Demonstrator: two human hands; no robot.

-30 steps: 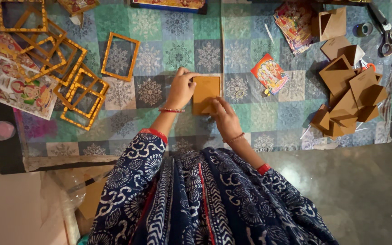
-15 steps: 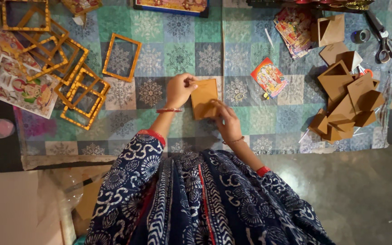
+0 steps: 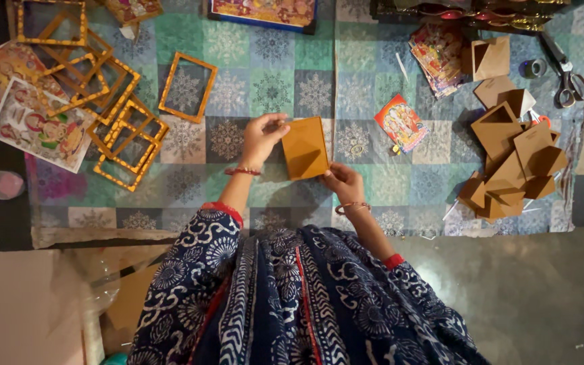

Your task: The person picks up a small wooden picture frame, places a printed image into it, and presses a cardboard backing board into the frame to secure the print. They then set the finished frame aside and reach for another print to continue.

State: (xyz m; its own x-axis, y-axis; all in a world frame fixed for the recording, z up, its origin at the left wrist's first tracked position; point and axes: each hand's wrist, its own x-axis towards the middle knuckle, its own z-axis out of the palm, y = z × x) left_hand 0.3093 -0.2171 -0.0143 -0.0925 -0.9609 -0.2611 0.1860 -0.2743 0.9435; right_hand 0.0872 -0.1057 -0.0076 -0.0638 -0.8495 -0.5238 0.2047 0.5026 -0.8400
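A brown rectangular board (image 3: 305, 147) is lifted a little above the patterned cloth (image 3: 251, 81). My left hand (image 3: 262, 137) grips its upper left corner. At the board's lower right corner, my right hand (image 3: 343, 182) pinches the edge. Both wrists wear red bangles. A small colourful picture card (image 3: 401, 122) lies on the cloth just right of the board.
Several golden empty frames (image 3: 113, 111) and one single frame (image 3: 187, 86) lie at left, beside large colourful prints (image 3: 38, 128). A heap of brown board stands (image 3: 512, 159) sits at right, with scissors (image 3: 566, 78), a tape roll (image 3: 532, 68) and a stack of cards (image 3: 437, 54) beyond it.
The board has been raised off the cloth and tilted between both hands. My left hand moved to its upper left corner; my right hand shifted to the lower right.
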